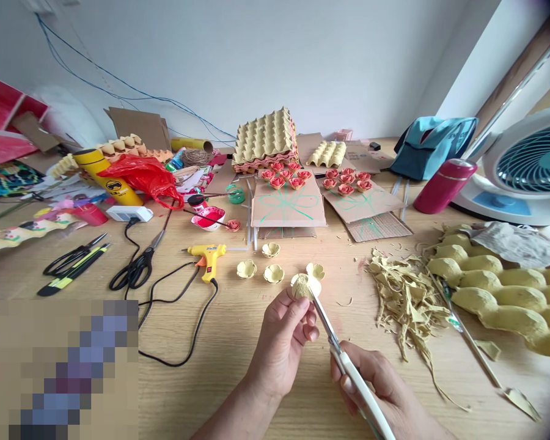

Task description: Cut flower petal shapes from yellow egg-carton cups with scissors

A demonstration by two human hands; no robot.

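My left hand (283, 339) pinches a pale yellow egg-carton cup (299, 286), its rounded base turned towards me. Closed around the white handles of a pair of scissors (363, 391) is my right hand (382, 377). The blades reach the right edge of the cup; whether they are apart there I cannot make out. Just beyond the held piece lies a petal-shaped cup (317, 269). Three more cut cups, among them a front one (274, 274), rest to its left. Right of my hands is a heap of cut-off carton strips (406, 302).
A yellow glue gun (207, 255) with a black cable and black scissors (135, 269) lie left. Red flowers sit on cardboard sheets (288, 211) ahead. Egg trays (499, 287), a pink flask (444, 186) and a fan (527, 171) stand right.
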